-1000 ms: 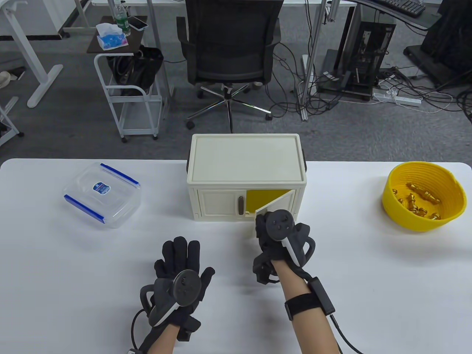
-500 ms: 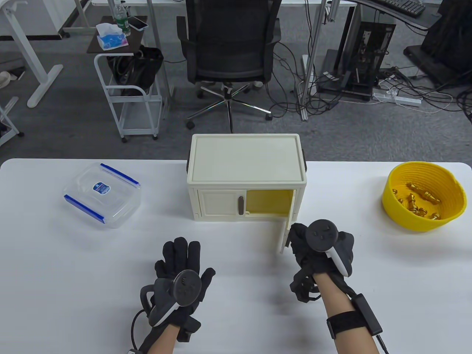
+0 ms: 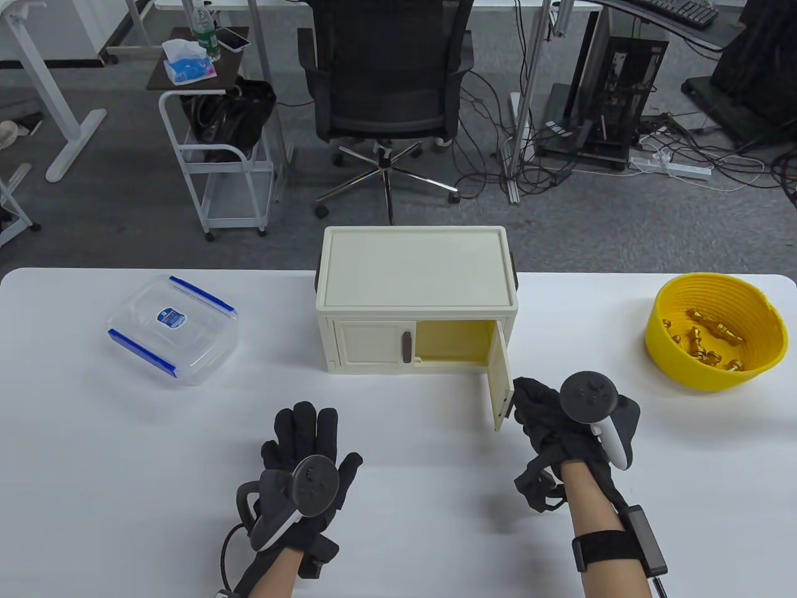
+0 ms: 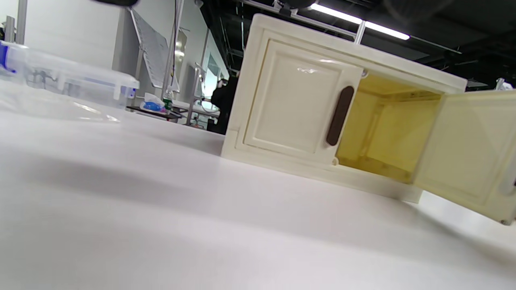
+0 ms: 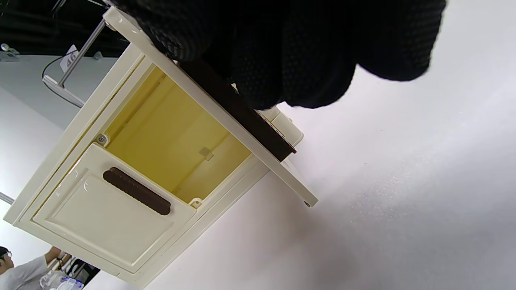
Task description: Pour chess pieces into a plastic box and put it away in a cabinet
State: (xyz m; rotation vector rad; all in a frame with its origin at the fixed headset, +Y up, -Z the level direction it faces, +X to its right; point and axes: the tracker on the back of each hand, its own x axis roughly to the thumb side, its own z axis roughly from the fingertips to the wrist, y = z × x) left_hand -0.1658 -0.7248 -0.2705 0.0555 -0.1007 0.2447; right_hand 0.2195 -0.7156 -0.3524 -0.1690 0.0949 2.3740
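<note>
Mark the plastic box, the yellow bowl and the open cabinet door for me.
plastic box (image 3: 172, 326), table view, middle of lid
yellow bowl (image 3: 710, 374), table view, front outer wall
open cabinet door (image 3: 499, 386), table view, inner face

The table view looks down from the near side, facing 12 o'clock over the table (image 3: 398, 511). The left wrist view skims low, looking toward 1 o'clock at the cabinet (image 4: 298, 104). The right wrist view, rolled sideways, sits close to its open door (image 5: 278, 169); all three share the cabinet front.

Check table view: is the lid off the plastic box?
No, the blue-clipped lid sits on the plastic box, left of the cabinet.
</note>
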